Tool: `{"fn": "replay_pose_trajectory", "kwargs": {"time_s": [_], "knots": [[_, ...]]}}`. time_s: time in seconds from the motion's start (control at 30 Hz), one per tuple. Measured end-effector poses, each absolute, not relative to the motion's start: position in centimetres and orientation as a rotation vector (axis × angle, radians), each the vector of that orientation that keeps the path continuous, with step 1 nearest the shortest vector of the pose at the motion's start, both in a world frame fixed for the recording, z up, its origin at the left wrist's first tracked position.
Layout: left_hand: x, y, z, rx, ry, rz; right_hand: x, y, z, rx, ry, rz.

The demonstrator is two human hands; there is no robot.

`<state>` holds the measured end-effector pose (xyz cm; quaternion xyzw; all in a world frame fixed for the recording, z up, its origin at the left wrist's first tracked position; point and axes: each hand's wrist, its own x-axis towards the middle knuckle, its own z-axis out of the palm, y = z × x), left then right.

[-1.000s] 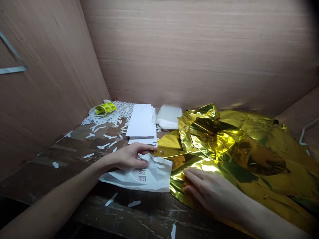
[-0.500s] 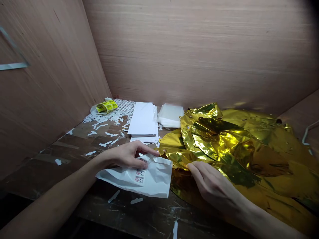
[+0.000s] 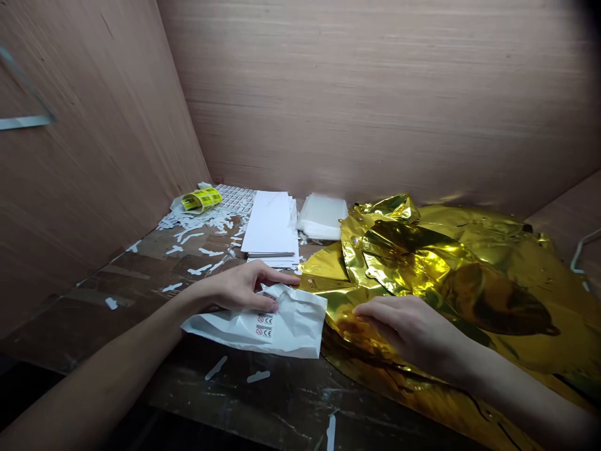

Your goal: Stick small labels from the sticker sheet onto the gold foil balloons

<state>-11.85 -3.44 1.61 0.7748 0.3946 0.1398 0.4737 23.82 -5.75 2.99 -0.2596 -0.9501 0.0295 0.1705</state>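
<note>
Near the middle, my left hand [image 3: 246, 289] grips a white paper sheet with small CE labels [image 3: 300, 322], its thumb on top and index finger stretched toward the gold foil. A large heap of shiny gold foil [image 3: 526, 263] spreads over the right side. On the near left part of that foil lies my right hand [image 3: 408, 322], its fingers bent and close together; whether they pinch the foil is hidden.
White cards [image 3: 267, 225] are stacked behind my left hand, beside a pile of translucent bags [image 3: 323, 216]. A yellow label roll [image 3: 203, 200] sits among white paper scraps at the back left. Wooden walls [image 3: 366, 94] enclose the table [image 3: 154, 313].
My right hand has shifted slightly up and right, and the foil beneath it has changed shape. The near edge of the white sheet has risen a little.
</note>
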Motion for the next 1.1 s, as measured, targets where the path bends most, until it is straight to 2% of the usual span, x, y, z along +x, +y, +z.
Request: {"fn": "replay_pose_trajectory", "kwargs": {"time_s": [0.13, 0.37, 0.5, 0.8, 0.97, 1.1], "knots": [[-11.8, -3.6, 1.6, 1.89, 0.97, 0.369, 22.7, -6.8, 2.5, -0.867, -2.644, 0.103], [-11.7, -3.6, 1.8, 1.836, 0.757, 0.423, 18.7, -9.3, -0.7, -1.04, -2.496, -0.195], [-11.7, -3.7, 1.8, 1.802, 0.69, 0.459, 18.0, -9.3, -0.6, -1.075, -2.449, -0.236], [-11.2, -4.3, 2.2, 1.684, 0.555, 0.473, 15.7, -9.0, -0.7, -1.098, -2.329, -0.605], [-11.0, -4.4, 2.4, 1.691, 0.567, 0.498, 17.1, -9.2, 0.5, -1.117, -2.417, -0.503], [-11.1, -4.3, 2.2, 1.71, 0.599, 0.49, 18.5, -9.4, 1.7, -1.128, -2.439, -0.038]]}}
